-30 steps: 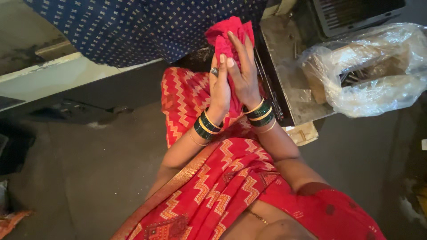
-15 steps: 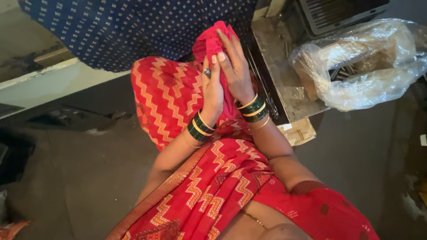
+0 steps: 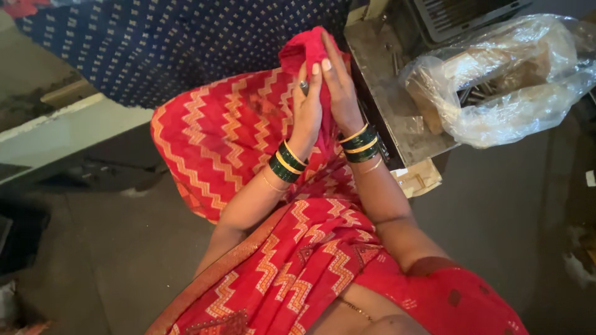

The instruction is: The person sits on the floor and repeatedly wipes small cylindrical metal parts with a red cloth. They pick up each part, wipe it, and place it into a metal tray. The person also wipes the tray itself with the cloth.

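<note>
Compared with a second ago, both hands and the red cloth (image 3: 305, 53) sit a little further left and higher in view, and the zigzag-printed drape (image 3: 230, 133) below them shows spread wider toward 9 o'clock; the palms remain pressed together as before, so the pressing or smoothing of the cloth reads as ongoing, not finished. Left hand (image 3: 307, 105) and right hand (image 3: 340, 87) stand flat, fingers straight and pointing to 12 o'clock, grip clamped palm-to-palm on the red cloth, whose bunched top pokes out above the fingertips. The cloth is plain, soft, crumpled; the drape is thin woven fabric, red with orange-cream chevrons. Stacked green and gold bangles (image 3: 287, 162) ring both wrists, hard and glossy. At 11 o'clock hangs a dark blue dotted fabric (image 3: 186, 43). At 2 o'clock a grey worn metal counter (image 3: 388, 93) carries a crinkled clear plastic bag (image 3: 515, 87) with brownish contents, indistinct. Floor (image 3: 105, 248) dull grey, matte.
</note>
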